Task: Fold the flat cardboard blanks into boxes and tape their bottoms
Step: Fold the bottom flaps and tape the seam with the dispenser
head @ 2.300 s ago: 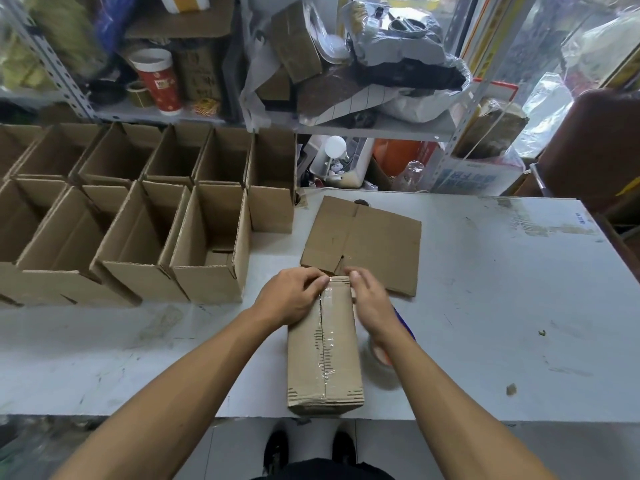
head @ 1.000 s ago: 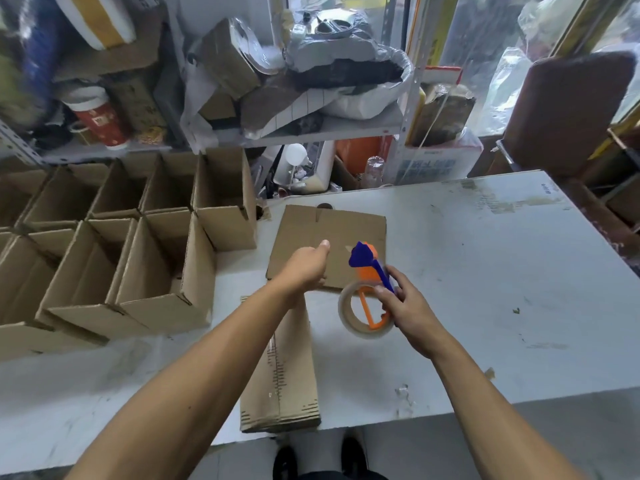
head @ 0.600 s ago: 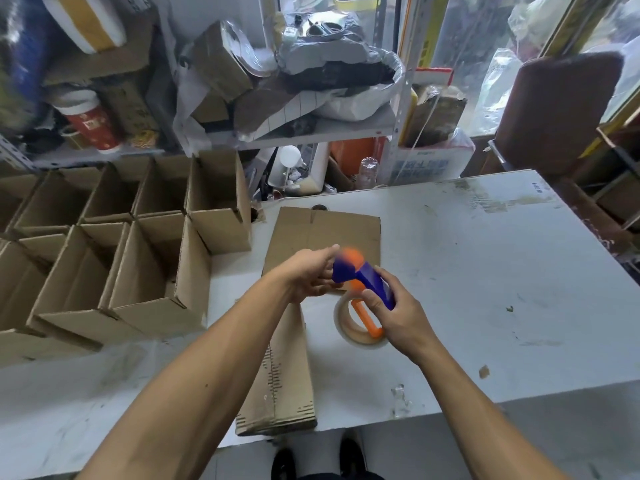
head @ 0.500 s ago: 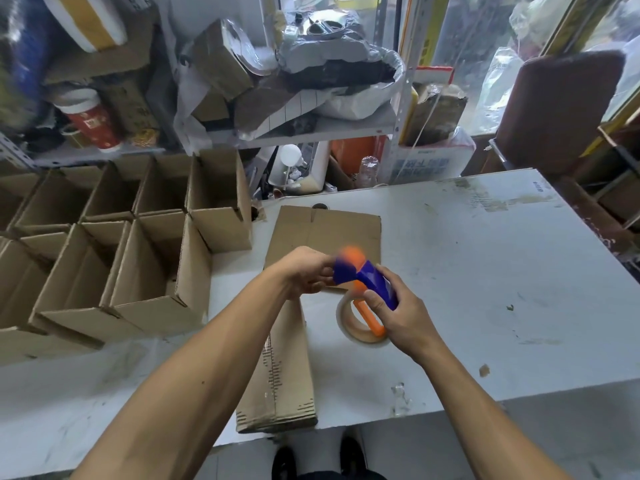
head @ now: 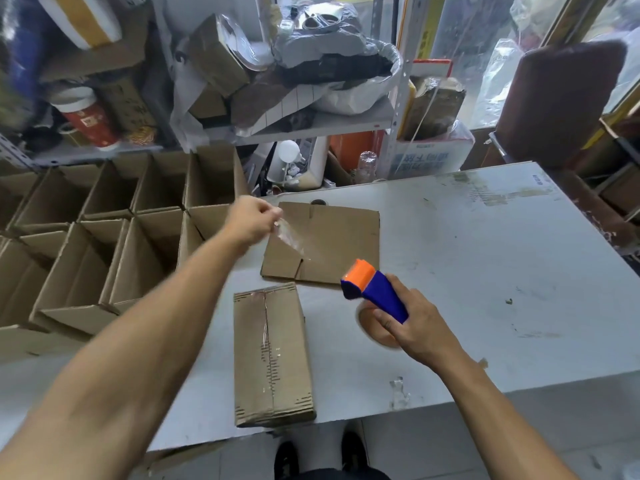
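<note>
1. Left hand (head: 251, 221): fingers pinched the free end of a clear tape strip (head: 291, 239), held raised above the flat cardboard blank (head: 332, 237).
2. Right hand (head: 414, 329): wrapped round the blue-and-orange tape dispenser (head: 372, 289), the roll beneath it low over the table (head: 485, 254).
3. Folded box (head: 272, 351): lay bottom-up near the table's front edge, between the two arms; brown corrugated board, oblong, its centre seam showing a glossy film.
4. Advice, as judgement: the strip should be kept taut and centred over the seam, laid from the far end, then pressed flat to avoid wrinkles.
5. Tape: thin, transparent, shiny, apt to cling to itself.
6. Finished boxes (head: 114, 237): open-topped, ranked at the left; matte, stiff walls.
</note>
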